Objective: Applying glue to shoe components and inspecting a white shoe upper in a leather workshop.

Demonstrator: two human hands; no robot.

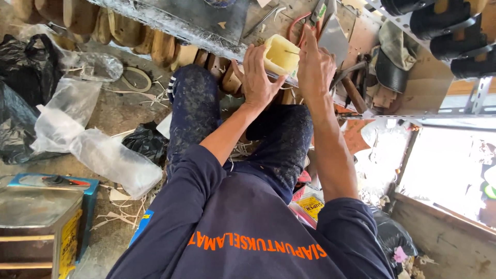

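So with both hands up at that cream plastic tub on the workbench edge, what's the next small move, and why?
Probably steady the cream plastic tub with the left hand, whose fingers already touch its side, while the right hand reaches onward to the red-handled pliers at its raised fingertip.

We look down on a dusty concrete floor [111, 111] littered with clear plastic bags [98, 150], black bags [20, 77] and scraps. A metal can [39, 227] stands lower left. Daylight glares through an opening [444, 165] at right.

clear plastic bags [98, 150] | black bag [147, 142] | metal tin [39, 227] | wooden shoe lasts [119, 28]
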